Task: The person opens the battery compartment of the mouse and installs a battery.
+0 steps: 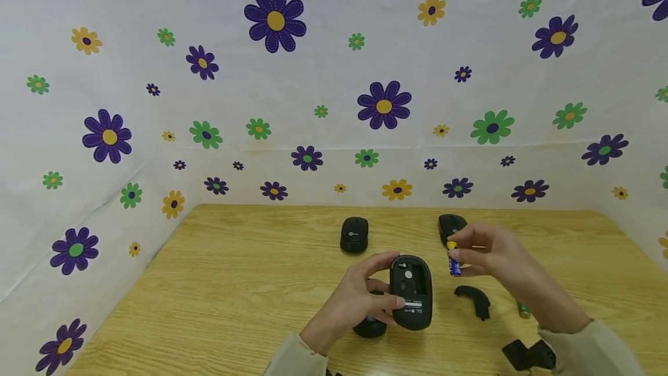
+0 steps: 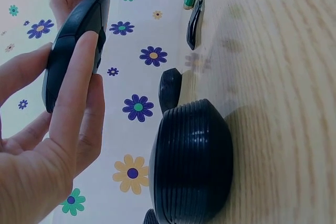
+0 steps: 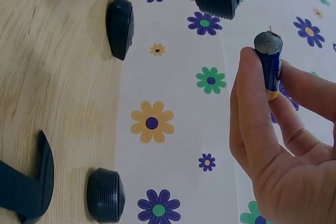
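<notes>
My left hand (image 1: 355, 292) grips a black computer mouse (image 1: 411, 277) by its edges, underside facing me. A dark, open battery slot shows along the right of that underside, with a pale label lower down. In the left wrist view, fingers and thumb span the sides of the mouse (image 2: 71, 51). To the right of it, my right hand (image 1: 496, 254) pinches a blue and yellow battery (image 1: 454, 266) between thumb and fingers. The right wrist view shows the flat grey end of the battery (image 3: 269, 45) pointing up, apart from the mouse.
Two black mice (image 1: 354, 235) (image 1: 450, 226) stand toward the back of the wooden table (image 1: 235, 283). Another mouse (image 1: 369, 328) sits beneath my left hand. On the right lie a curved black cover (image 1: 475, 299), a green battery (image 1: 523, 310) and black pieces (image 1: 528, 356). Flowered cloth surrounds the table.
</notes>
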The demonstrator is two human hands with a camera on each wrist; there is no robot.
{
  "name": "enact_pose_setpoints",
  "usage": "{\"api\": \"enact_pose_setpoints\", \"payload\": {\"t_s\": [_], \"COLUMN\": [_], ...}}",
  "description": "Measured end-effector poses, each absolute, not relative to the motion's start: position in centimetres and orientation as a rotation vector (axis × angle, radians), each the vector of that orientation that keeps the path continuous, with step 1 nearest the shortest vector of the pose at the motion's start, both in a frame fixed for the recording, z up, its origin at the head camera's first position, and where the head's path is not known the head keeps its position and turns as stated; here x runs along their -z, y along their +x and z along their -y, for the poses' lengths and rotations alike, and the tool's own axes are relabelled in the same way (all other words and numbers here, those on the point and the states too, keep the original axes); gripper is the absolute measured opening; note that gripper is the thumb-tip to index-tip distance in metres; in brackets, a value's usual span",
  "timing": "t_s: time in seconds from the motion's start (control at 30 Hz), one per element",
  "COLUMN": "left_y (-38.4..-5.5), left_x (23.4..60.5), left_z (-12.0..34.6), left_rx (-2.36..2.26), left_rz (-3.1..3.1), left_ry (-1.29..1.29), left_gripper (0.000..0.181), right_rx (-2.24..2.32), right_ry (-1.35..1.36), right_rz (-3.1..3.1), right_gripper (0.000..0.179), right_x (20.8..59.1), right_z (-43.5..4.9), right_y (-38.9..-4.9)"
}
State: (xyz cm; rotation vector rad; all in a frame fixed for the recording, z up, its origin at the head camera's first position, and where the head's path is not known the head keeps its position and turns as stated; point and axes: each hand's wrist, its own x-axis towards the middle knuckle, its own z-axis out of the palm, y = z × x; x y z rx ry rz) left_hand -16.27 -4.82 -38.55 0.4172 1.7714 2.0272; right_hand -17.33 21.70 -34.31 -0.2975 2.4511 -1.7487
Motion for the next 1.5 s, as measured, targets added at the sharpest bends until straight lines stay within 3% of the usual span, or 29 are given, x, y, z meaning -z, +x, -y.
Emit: {"api": "enact_pose_setpoints", "payload": {"t_s": [1.5], "left_y": [-16.3], "left_x": [38.4], "left_z": [4.9], "left_rx": [-2.012], "left_rz": [-1.772], "left_ry": [0.411], "left_gripper": [0.073], "right_rx": [1.804], "right_ry": [-0.398], "right_rz": [-2.403], "right_gripper": [0.019], "right_x": [33.7], "right_z": [-17.8], "right_y": [-16.9]}}
